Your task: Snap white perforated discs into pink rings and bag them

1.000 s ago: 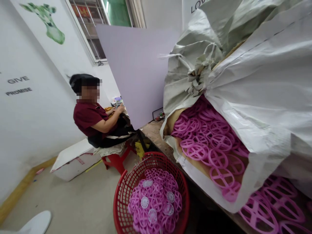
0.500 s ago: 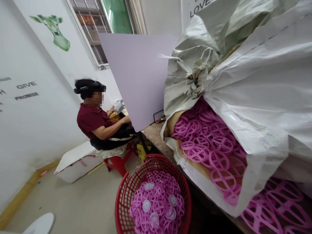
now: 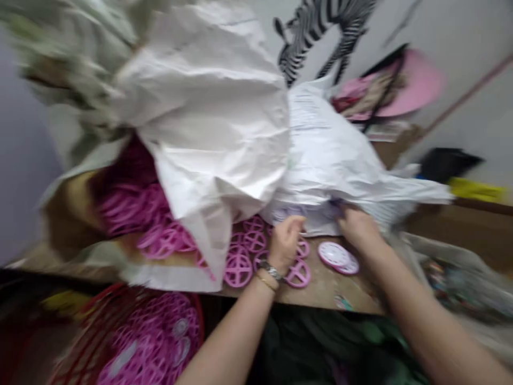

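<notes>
Presently we record our left hand [image 3: 285, 240], a wristwatch [image 3: 271, 270] at its wrist, fingers curled loosely inward above the pink spoked rings [image 3: 239, 268] that lie scattered on the wooden table [image 3: 320, 293]; blur keeps us from telling whether it grips one. Our right hand [image 3: 358, 227] sits near it, fingertips tucked at the lower hem of the white printed bag [image 3: 332, 155], and we cannot tell whether they pinch the cloth or only touch it. Between the two hands, nearer the right, a white-faced disc [image 3: 335, 255] rests flat on the table. To the left we note a large white woven sack [image 3: 208, 123] slumped over a cardboard box [image 3: 60, 224] of more pink rings. Below the table edge stands a red basket [image 3: 86, 321] holding pink rings and a few pale discs
</notes>
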### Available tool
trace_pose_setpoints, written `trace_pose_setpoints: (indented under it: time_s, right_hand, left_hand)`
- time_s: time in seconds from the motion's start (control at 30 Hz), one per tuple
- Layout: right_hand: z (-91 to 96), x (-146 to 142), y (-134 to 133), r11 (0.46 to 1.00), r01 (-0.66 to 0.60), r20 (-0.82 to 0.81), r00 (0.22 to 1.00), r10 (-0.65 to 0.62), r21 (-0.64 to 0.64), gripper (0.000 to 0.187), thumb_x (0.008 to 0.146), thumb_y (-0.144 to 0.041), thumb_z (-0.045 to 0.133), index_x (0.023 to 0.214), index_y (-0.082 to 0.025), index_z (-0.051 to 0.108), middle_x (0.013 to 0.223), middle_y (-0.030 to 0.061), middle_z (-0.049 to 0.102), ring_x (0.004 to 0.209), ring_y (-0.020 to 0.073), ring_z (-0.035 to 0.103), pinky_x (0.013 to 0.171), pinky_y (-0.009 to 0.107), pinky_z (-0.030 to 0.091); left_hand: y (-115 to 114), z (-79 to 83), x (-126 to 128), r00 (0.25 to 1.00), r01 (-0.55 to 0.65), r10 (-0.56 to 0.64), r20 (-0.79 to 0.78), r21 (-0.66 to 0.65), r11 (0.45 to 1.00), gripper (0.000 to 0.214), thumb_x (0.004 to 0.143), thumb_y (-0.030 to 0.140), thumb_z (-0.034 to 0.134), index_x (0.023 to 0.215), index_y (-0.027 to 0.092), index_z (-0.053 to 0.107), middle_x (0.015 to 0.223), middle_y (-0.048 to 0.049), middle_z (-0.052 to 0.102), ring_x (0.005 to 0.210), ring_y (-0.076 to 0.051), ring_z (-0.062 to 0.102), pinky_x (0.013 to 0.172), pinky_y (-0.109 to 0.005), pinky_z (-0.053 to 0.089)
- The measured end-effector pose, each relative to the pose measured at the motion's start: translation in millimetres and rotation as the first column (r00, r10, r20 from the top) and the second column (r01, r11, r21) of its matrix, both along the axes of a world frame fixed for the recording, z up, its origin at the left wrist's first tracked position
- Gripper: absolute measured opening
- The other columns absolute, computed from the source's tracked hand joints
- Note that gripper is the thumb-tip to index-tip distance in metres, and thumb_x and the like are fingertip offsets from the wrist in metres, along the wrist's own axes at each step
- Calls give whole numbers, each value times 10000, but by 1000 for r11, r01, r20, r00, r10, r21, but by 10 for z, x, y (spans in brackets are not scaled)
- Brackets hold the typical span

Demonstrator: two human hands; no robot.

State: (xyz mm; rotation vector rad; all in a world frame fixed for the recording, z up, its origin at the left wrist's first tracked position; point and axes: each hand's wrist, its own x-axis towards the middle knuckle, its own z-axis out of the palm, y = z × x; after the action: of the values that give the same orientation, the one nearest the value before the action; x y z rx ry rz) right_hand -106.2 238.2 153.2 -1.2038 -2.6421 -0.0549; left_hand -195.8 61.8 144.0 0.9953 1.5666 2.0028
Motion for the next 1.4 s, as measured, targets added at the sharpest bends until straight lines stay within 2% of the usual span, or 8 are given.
trace_pose_setpoints:
  time_s: [0.1, 0.3, 0.4, 0.57, 0.73, 0.97, 1.23, 1.4]
  right_hand:
    - [21, 154, 70, 998, 39, 79, 996, -34, -53, 449, 920, -344, 515, 1310, -122, 514, 1238, 190, 599, 1105, 285, 584, 881, 351, 451]
    - [-51, -7, 29, 997, 72, 116, 991, -72, 1, 416, 896, -399, 526, 1227, -153, 577, 1264, 166, 596, 1275, 297, 405, 941, 401, 388]
    - [-99, 26, 77, 997, 71, 85, 994, -73, 32, 367, 908, -381, 507, 1171, -149, 611, 1213, 173, 623, 1237, 309, 426, 947, 441, 369]
    - [-149, 109, 232, 998, 42, 18, 999, -43, 50, 289, 940, -281, 441, 1044, -153, 679, 1103, 153, 675, 1186, 297, 474, 949, 412, 354]
    - [-145, 190, 257, 999, 42, -91, 995, -39, 33, 306, 937, -238, 434, 1123, -214, 675, 1116, 109, 684, 1146, 260, 532, 926, 346, 375]
    - [-139, 216, 149, 998, 19, -319, 947, -35, -55, 299, 924, -261, 446, 1093, -198, 684, 964, 120, 716, 906, 257, 634, 797, 320, 424]
    - [-153, 196, 187, 976, -166, -676, 736, 29, -140, 324, 895, -346, 408, 952, -165, 671, 845, 48, 702, 784, 188, 622, 717, 266, 465]
    - [-196, 271, 162, 927, -306, -900, 430, -68, -216, 306, 823, -435, 510, 839, -157, 637, 765, 26, 643, 728, 172, 573, 686, 271, 458]
  left_hand:
    - [63, -47, -57, 1000, -24, 25, 11, -36, 999, 437, 888, 548, 473, 990, 169, 665, 744, -23, 633, 539, -96, 550, 484, -197, 433]
    - [60, 1, -13, 999, -47, 47, -14, -26, 999, 407, 884, 526, 503, 960, 163, 671, 715, -13, 632, 522, -87, 544, 466, -175, 437]
    - [70, 9, -10, 999, -49, 48, -19, -36, 998, 406, 880, 524, 507, 958, 161, 671, 713, -14, 630, 522, -87, 551, 462, -172, 439]
    - [85, 4, -16, 998, -57, 56, -13, -42, 997, 394, 880, 509, 512, 952, 153, 666, 724, -22, 633, 520, -85, 551, 454, -168, 444]
    - [86, 10, -7, 999, -44, 43, -15, -54, 998, 400, 875, 516, 515, 953, 152, 663, 728, -21, 636, 515, -85, 549, 450, -170, 451]
    - [82, 29, 0, 997, -56, 53, -54, -66, 996, 400, 871, 520, 513, 917, 149, 654, 720, -16, 626, 507, -82, 554, 443, -163, 454]
    - [97, -4, -7, 998, -45, 42, -41, -70, 997, 386, 875, 516, 506, 915, 159, 646, 739, -19, 633, 519, -88, 562, 444, -169, 448]
    - [94, 2, -20, 990, -98, 87, -111, -89, 991, 301, 875, 441, 530, 928, 166, 641, 749, -9, 632, 550, -93, 563, 490, -182, 449]
